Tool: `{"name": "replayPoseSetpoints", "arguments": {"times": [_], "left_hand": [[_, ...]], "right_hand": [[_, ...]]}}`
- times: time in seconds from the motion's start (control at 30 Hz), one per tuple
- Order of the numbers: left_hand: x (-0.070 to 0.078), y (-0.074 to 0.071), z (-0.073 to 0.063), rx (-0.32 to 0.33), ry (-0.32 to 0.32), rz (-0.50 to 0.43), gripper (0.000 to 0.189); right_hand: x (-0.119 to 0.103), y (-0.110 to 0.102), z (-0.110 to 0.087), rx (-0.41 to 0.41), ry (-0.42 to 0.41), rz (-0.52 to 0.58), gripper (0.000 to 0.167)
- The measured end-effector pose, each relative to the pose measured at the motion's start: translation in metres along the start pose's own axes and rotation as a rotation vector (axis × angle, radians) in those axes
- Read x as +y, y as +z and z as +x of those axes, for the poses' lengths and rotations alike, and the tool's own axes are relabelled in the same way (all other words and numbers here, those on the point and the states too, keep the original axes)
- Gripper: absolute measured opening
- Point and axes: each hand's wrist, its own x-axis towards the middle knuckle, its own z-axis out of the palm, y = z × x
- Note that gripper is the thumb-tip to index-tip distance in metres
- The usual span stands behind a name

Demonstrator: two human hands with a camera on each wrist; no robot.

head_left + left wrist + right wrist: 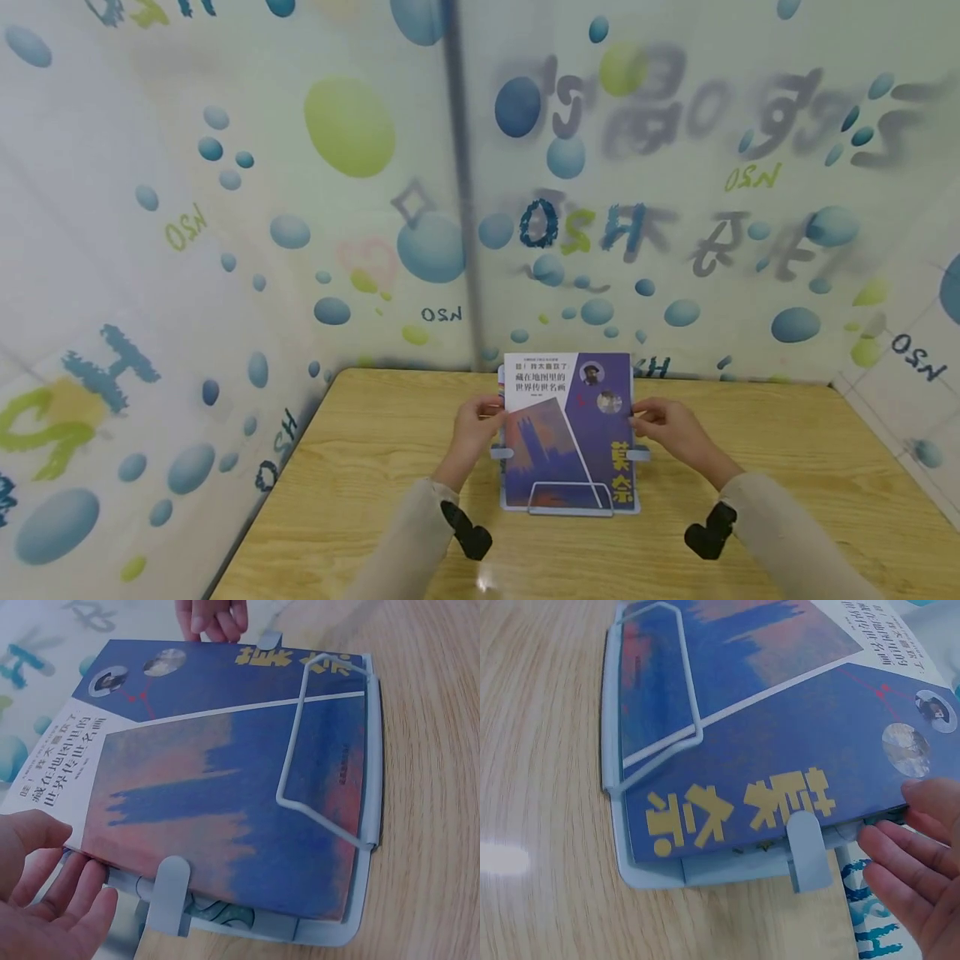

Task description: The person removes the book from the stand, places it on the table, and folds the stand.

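Note:
A book (551, 433) with a purple, white and painted cover leans upright on a pale blue-grey book stand (360, 877). The stand's wire bar (681, 641) crosses the lower front of the cover, and side clips (170, 896) stand at both edges. At the book's left edge, my left hand (477, 429) pinches it, thumb at the front and fingers at the edge and behind. My right hand (667, 425) holds the opposite edge likewise, its thumb (930, 796) on the cover. Fingertips behind the book are partly hidden. A patterned green surface (225, 911) shows behind the book; what it is, I cannot tell.
The stand rests on a light wood-grain table (375, 450), near its back edge. Behind the table hangs a pale curtain-like wall (360, 250) with blue and green dots and lettering. Black wrist bands (468, 532) sit over both pale sleeves.

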Motion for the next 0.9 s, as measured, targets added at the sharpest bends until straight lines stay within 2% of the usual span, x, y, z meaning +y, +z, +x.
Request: {"name": "replayPoseSetpoints", "arguments": {"times": [0.2,0.5,0.7,0.9], "left_hand": [[0.000,0.009,-0.002,0.044,-0.036,-0.038,0.024],[-0.007,0.018,-0.004,0.154,0.043,0.004,0.024],[-0.011,0.020,-0.004,0.188,0.068,0.003,0.026],[-0.008,0.023,-0.006,0.215,0.030,-0.021,0.027]], "right_hand": [[-0.001,0.006,0.001,0.061,0.045,0.048,0.033],[0.000,0.017,0.001,0.118,0.149,0.030,0.030],[-0.001,0.023,0.001,0.165,0.193,0.017,0.028],[-0.002,0.025,0.001,0.186,0.198,0.070,0.022]]}}
